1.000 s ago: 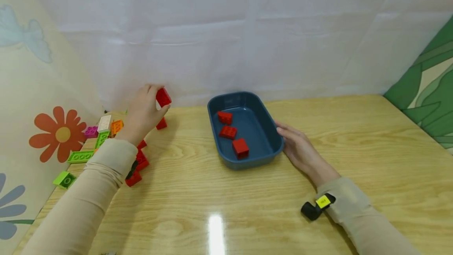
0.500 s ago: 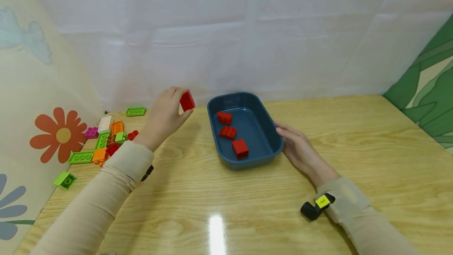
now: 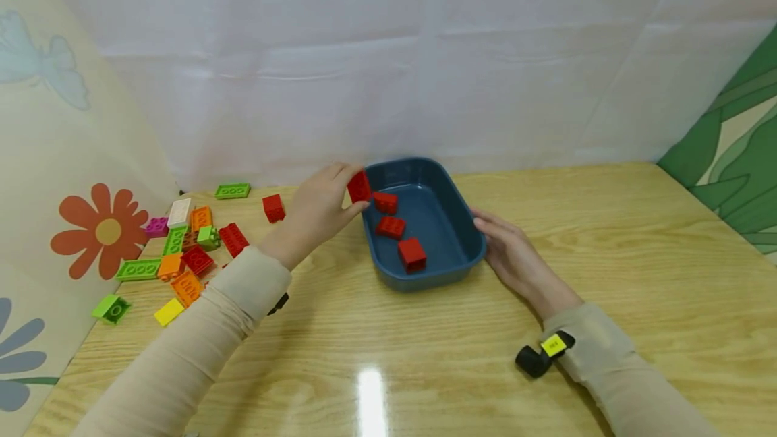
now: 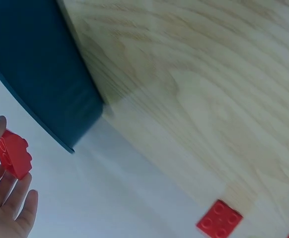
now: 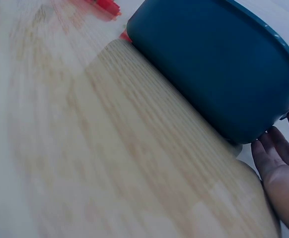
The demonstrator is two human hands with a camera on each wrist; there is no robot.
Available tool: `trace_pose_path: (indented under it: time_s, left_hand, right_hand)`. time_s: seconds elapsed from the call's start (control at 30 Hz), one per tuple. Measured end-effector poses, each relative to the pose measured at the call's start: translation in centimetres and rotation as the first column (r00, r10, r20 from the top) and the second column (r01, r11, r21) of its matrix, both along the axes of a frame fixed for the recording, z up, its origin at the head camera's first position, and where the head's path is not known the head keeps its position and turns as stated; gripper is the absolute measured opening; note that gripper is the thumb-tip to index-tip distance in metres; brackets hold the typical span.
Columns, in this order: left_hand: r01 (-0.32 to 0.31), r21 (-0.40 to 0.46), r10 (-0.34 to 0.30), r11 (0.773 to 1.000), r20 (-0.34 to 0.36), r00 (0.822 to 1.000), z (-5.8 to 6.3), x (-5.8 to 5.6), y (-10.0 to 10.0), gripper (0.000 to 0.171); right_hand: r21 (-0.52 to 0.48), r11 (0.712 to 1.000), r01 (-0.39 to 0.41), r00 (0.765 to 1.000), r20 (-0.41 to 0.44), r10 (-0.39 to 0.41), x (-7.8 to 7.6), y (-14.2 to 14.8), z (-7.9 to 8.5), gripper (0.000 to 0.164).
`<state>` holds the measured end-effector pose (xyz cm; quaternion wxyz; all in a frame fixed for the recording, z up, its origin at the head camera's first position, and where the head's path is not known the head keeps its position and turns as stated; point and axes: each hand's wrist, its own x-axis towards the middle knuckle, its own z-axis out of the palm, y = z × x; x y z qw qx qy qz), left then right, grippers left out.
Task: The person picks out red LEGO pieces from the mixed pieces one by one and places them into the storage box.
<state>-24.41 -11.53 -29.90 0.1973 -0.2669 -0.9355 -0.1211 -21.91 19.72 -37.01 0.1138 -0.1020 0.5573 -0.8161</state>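
Observation:
My left hand point(image 3: 322, 209) pinches a red toy building brick point(image 3: 359, 187) between thumb and fingers, right at the left rim of the blue plastic bin point(image 3: 446, 221). In the left wrist view the same brick point(image 4: 14, 153) shows its studs and hollow underside, just outside the bin's wall point(image 4: 45, 74). Three red bricks lie inside the bin: one near the back left point(image 3: 385, 202), one below it point(image 3: 391, 226), and a squarer one point(image 3: 412, 255) toward the front. My right hand point(image 3: 516, 258) rests its straight fingers against the bin's right side, as the right wrist view also shows.
Left of the bin, a loose spread of bricks covers the wooden table point(image 3: 340, 356), including a red brick point(image 3: 274, 208), an orange brick point(image 3: 187, 287), a yellow brick point(image 3: 169, 312) and a green brick point(image 3: 233, 191). A white cloth point(image 3: 388, 59) hangs behind the table.
My left hand has carried the red brick rightward from the spread of bricks to the bin's left rim, uncovering bricks behind it. The right hand and the bin have stayed put.

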Motion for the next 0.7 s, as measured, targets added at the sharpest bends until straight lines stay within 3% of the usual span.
trace_pose_path:
  time_s: [0.23,0.7]
  left_hand:
    - [0.034,-0.029,-0.034,0.999,0.01,0.999,-0.1,0.0,1.5,0.061]
    - [0.051,-0.047,-0.045,0.998,0.126,0.991,-0.5,-0.1,4.4,0.065]
  right_hand:
    - [0.0,1.0,0.013,0.999,0.042,-0.013,-0.2,0.0,-0.1,0.029]
    - [-0.006,1.0,0.0,0.999,0.039,0.0,-0.5,0.0,-0.1,0.029]
